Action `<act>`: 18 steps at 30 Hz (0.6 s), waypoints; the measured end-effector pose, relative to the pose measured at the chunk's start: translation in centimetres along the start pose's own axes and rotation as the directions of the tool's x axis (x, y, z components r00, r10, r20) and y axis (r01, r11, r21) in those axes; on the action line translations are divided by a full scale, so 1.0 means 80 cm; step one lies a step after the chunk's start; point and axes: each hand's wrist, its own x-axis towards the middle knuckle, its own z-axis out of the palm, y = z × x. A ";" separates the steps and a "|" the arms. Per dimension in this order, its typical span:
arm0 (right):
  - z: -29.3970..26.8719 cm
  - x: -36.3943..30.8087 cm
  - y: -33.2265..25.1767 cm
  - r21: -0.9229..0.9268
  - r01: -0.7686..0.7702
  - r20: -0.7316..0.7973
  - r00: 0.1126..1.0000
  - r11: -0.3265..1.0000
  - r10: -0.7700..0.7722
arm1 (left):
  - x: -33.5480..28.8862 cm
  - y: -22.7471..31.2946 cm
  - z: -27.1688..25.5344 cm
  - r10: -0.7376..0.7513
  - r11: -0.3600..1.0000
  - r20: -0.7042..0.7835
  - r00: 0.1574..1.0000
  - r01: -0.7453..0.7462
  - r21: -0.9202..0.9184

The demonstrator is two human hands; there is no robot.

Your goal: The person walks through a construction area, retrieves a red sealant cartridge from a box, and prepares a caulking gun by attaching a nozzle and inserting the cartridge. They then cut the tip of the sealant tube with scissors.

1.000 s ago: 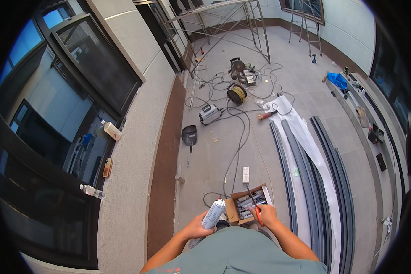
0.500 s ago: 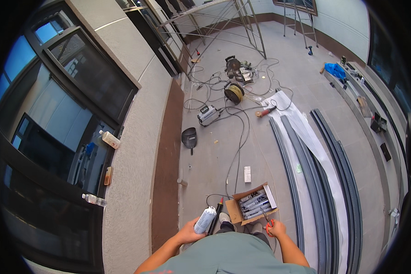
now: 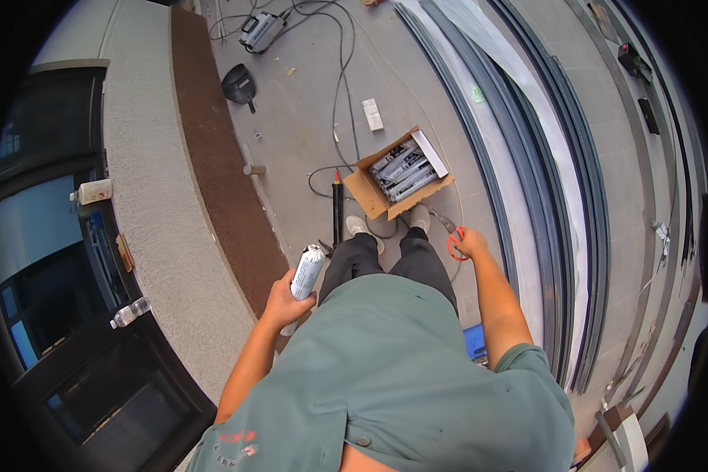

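Observation:
My left hand is wrapped round the lower end of a white sealant sausage pack, held upright to the left of my body. On the right, my right hand grips the red handles of a pair of scissors, whose blades point up and left toward my shoe. An open cardboard box stands on the floor just beyond my feet, with several more sealant sausage packs lying inside. Left of my shoes is a black caulking gun with a red nozzle tip.
Long grey metal profiles on white sheeting run along my right. Cables trail over the floor near a grey machine and a black welding mask. To my left, bottles stand on a window ledge. A white block lies beyond the box.
The view has tilted down, so the box, floor items and my hands sit higher in it. Both hands still hold the same things.

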 end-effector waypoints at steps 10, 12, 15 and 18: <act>0.032 0.089 -0.062 0.010 0.194 -0.175 0.966 0.981 -0.189 | 0.127 -0.163 0.066 -0.177 0.984 0.273 0.946 0.163 0.071; 0.049 0.147 -0.086 -0.073 0.278 -0.217 0.933 0.958 -0.287 | 0.145 -0.202 0.079 -0.231 0.973 0.257 0.938 0.219 0.075; 0.058 0.261 -0.119 -0.221 0.357 -0.166 0.903 0.907 -0.396 | 0.154 -0.258 0.094 -0.314 0.947 0.232 0.921 0.320 0.012; 0.073 0.366 -0.154 -0.333 0.411 -0.228 0.838 0.849 -0.496 | 0.148 -0.310 0.113 -0.438 0.890 0.175 0.882 0.453 -0.054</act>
